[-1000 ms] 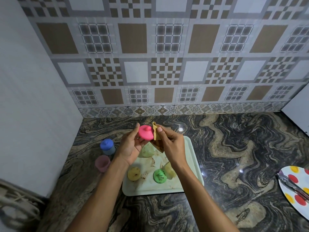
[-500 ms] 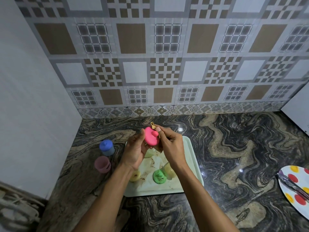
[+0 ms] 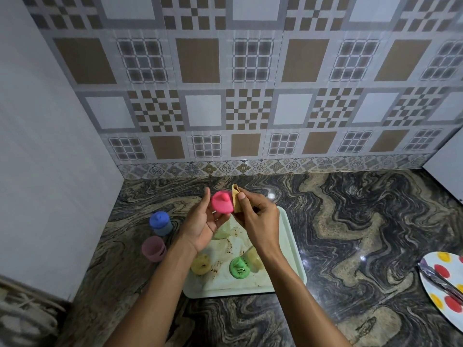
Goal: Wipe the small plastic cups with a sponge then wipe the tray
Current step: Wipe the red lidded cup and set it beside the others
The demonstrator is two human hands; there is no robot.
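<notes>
Up close, domed pink cup (image 3: pixel 222 202) against folded yellow sponge (image 3: pixel 236 198)

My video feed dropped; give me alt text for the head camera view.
Above a dirty tray, the left hand holds a pink cup while the right hand presses a folded yellow sponge against it. Blue cup and pink tumbler stand left of the tray.

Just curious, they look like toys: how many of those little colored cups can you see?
5 for sure: pink cup in the left hand, blue and mauve on the counter, yellow and green on the tray. Paler ones may hide behind the hands.
</notes>
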